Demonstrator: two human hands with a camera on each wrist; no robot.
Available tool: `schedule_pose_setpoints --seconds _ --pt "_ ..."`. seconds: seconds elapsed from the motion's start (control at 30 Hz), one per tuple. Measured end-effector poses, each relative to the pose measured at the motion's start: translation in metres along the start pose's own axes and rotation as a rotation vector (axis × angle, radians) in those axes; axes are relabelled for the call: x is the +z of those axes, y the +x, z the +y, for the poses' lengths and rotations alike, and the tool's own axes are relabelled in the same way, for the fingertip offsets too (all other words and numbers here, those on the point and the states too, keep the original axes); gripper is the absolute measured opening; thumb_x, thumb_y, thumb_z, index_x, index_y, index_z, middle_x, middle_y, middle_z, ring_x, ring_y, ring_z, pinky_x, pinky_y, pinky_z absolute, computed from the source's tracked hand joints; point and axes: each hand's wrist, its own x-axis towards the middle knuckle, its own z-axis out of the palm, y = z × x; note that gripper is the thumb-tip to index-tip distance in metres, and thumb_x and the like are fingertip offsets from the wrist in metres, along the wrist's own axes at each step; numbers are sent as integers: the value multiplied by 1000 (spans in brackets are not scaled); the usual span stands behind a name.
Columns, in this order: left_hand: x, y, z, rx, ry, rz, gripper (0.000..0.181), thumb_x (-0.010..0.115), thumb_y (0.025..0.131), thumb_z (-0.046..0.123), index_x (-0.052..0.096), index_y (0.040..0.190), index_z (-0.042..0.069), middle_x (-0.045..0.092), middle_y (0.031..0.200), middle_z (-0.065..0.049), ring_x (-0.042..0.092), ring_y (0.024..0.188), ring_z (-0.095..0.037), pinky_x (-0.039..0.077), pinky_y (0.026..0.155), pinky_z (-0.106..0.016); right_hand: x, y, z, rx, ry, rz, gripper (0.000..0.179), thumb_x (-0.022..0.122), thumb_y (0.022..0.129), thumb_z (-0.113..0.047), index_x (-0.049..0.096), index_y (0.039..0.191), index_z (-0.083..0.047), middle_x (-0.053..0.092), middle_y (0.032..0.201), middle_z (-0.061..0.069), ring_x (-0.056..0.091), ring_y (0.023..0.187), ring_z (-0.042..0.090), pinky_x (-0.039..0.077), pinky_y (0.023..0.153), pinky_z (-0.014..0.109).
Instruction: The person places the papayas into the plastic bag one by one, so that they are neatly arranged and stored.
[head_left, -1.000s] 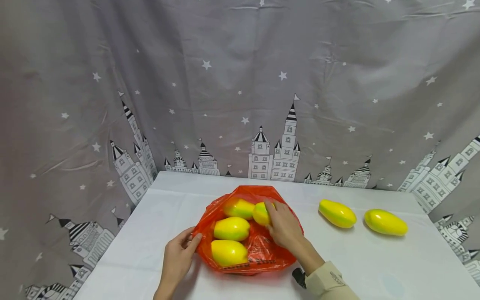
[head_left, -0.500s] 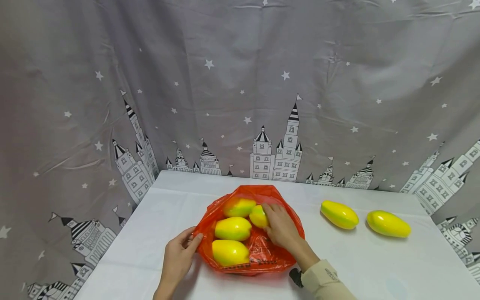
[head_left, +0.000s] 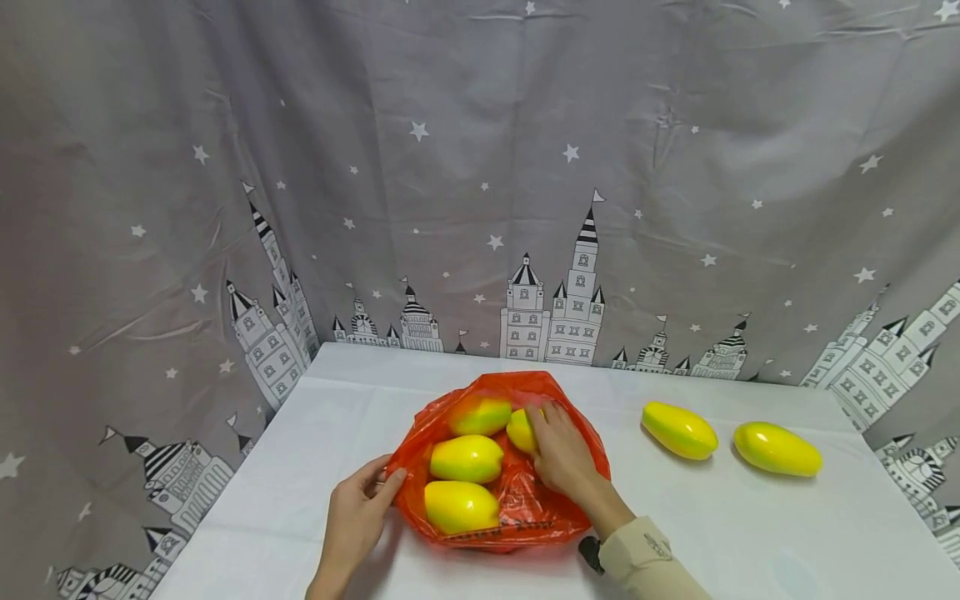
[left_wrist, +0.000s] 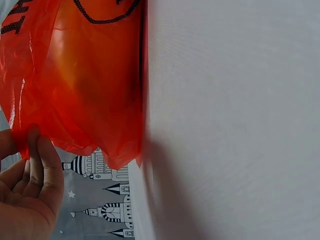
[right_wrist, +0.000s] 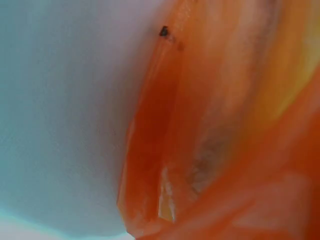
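Note:
An open red plastic bag (head_left: 525, 496) lies on the white table with several long, smooth yellow fruits in it, like a papaya or mango. Three of them, a front fruit (head_left: 461, 507), a middle fruit (head_left: 467, 458) and a greenish back fruit (head_left: 482, 416), are at the bag's left. My left hand (head_left: 358, 510) pinches the bag's left rim between thumb and fingers, as the left wrist view shows with the hand (left_wrist: 32, 185). Inside the bag my right hand (head_left: 561, 450) holds another yellow fruit (head_left: 521, 432), its right end hidden by the fingers. The right wrist view is blurred, mostly red plastic (right_wrist: 155, 120).
Two more yellow fruits, the nearer one (head_left: 679, 430) and the far right one (head_left: 777, 448), lie on the table (head_left: 720, 533) right of the bag. A grey curtain (head_left: 450, 167) printed with castles and stars hangs behind the table's back edge.
The fruit in my right hand has shifted slightly left, then a little back right, inside the bag. My left hand keeps its pinch on the rim. The head view has shifted slightly.

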Motion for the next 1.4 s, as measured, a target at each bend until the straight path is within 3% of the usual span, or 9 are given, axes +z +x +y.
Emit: schedule_pose_setpoints --seconds 0.3,0.87,1.2,1.4 --pt "1 0 1 -2 4 1 31 70 93 10 66 119 -7 69 86 -11 64 66 -13 55 60 -21 -2 -3 1 18 51 -24 69 74 86 -9 43 147 -1 37 151 23 32 140 40 27 113 55" --pt "2 -1 3 -4 0 -7 34 69 94 12 65 120 -8 69 89 -12 64 68 -13 56 61 -20 -9 -11 4 -59 154 -19 70 75 86 -11 42 146 2 38 150 22 34 139 37 29 113 53" --pt "0 -2 4 -13 6 -10 34 69 94 13 65 121 -8 69 88 -10 63 68 -14 56 61 -23 -33 -37 -2 -149 128 25 65 76 88 -15 46 143 3 46 146 17 39 138 31 32 112 49" --pt "-1 -2 4 -29 3 -17 35 69 94 14 64 122 -8 69 90 -11 64 69 -15 58 62 -27 -43 -56 0 -141 135 69 65 79 85 -20 51 140 3 50 144 15 43 135 31 36 110 50"
